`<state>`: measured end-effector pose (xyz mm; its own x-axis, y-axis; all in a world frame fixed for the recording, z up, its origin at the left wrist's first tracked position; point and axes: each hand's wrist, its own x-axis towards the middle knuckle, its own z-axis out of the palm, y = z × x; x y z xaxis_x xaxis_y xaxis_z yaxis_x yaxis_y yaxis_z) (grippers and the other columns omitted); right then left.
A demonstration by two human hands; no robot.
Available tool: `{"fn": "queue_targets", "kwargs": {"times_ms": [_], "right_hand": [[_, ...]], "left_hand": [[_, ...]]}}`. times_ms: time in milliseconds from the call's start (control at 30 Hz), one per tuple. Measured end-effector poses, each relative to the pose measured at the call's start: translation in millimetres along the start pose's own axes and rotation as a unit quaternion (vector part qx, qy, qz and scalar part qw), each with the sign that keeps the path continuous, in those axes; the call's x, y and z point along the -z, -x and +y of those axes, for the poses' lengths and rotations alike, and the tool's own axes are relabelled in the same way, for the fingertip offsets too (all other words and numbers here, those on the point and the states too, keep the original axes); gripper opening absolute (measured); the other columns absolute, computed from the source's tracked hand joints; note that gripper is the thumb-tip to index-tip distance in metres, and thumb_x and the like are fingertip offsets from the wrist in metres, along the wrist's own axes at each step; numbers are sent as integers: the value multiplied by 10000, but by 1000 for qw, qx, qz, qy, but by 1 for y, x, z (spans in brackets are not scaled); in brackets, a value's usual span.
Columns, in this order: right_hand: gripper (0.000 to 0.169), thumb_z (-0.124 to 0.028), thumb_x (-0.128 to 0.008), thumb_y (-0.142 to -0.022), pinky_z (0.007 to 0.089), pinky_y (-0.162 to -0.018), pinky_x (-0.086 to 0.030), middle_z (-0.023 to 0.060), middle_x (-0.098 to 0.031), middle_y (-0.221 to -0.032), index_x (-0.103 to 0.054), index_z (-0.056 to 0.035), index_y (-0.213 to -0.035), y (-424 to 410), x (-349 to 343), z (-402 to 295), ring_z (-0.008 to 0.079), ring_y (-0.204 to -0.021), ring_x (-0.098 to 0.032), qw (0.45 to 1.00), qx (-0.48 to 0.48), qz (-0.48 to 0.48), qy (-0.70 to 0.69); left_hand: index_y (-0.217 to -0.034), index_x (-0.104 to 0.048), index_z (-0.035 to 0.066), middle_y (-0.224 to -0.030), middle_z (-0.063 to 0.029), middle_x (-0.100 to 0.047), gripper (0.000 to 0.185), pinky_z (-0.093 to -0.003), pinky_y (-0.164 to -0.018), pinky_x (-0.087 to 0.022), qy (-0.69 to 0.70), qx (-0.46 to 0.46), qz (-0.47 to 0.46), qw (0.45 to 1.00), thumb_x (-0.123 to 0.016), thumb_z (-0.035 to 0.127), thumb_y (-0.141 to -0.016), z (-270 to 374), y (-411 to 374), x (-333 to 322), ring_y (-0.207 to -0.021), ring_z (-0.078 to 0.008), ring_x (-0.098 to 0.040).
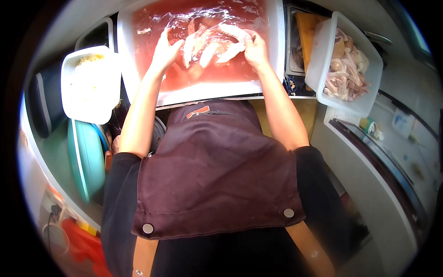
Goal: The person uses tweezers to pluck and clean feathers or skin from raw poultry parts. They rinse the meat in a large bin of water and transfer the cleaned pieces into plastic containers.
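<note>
In front of me stands a large white tub [125, 52] of reddish, cloudy water. Several pale pieces of raw poultry [207, 52] lie at the water's surface in the middle of the tub. My right hand [255, 50] pinches the end of a curved, ridged poultry piece [232, 30] between thumb and fingers. On the other side, my left hand [165, 52] is spread, thumb apart from the fingers, just left of the floating pieces with nothing in it. Glare washes out part of the meat, and the tub's bottom is hidden by the water.
To the right, a translucent plastic bin [320, 72] holds raw poultry pieces, beside a wooden board [306, 34] and a metal tray [293, 67]. A white container [67, 100] with pale contents stands at left above a teal basin [84, 155]. A knife-like blade [379, 36] lies far right.
</note>
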<state>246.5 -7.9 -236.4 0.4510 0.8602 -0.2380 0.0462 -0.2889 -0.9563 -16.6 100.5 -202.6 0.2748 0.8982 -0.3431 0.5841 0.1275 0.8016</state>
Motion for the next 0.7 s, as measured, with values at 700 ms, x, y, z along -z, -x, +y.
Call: {"fn": "queue_targets", "kwargs": {"times_ms": [700], "right_hand": [[354, 24, -414, -910, 390, -747, -587, 171, -660, -1074, -561, 4, -1231, -3, -23, 86, 249, -989, -665, 929, -293, -226, -22]], "left_hand": [[-1130, -632, 77, -974, -84, -682, 420, -379, -726, -580, 375, 408, -155, 818, -579, 450, -946, -7, 35, -2, -875, -216, -673]]}}
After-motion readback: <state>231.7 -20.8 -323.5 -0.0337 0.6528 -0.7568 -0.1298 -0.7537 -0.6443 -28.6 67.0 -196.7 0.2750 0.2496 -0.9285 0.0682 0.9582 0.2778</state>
